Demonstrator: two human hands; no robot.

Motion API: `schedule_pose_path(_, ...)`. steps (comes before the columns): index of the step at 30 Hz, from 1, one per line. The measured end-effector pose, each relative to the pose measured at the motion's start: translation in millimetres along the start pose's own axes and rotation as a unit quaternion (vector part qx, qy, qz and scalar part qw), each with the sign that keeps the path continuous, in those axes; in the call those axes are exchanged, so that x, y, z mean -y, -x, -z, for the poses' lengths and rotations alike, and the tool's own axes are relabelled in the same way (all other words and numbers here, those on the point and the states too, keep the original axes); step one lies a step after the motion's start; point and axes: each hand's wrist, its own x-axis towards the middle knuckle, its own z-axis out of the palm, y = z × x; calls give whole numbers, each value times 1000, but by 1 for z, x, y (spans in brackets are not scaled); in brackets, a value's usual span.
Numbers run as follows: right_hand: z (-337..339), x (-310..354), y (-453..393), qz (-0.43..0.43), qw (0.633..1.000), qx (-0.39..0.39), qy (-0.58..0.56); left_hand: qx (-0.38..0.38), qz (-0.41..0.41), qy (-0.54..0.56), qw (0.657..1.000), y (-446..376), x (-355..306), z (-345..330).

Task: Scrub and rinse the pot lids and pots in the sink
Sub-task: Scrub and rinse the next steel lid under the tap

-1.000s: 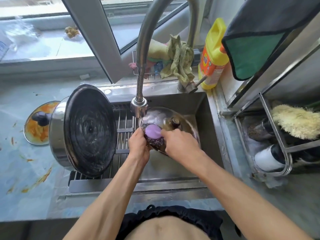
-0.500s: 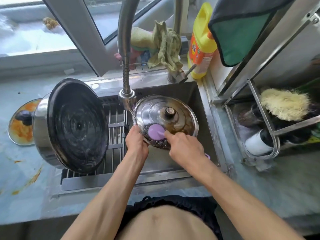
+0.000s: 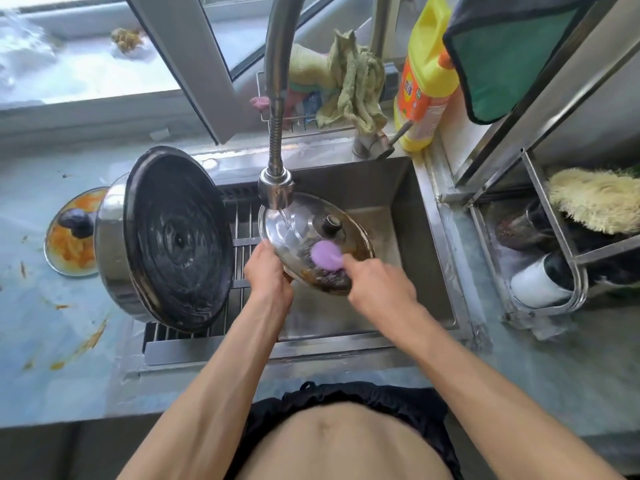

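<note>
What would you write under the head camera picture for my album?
Left hand holds a steel lid under the running faucet while the right hand scrubs it with a purple-topped scourer.

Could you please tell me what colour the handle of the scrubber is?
Purple, or lilac; the scrubber handle shows in the head view, the only one.

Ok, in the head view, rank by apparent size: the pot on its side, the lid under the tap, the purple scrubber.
1. pot
2. lid under the tap, held by the left hand
3. purple scrubber, gripped by the right hand
</note>
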Motion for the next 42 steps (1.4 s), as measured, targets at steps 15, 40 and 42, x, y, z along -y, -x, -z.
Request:
schedule_pose_path(15,13,-3,3,81,995,-2,55,25,-7,15,1000,2,-15,6)
schedule_pose_path(40,-14,-29,11,-69,992,-69,-86,-192,-57,-179,963,-5,-4,21)
schedule_pose_path(42,-24,-9,20,-1,996,-43,-79,-187,-57,-182,964,0,2,17)
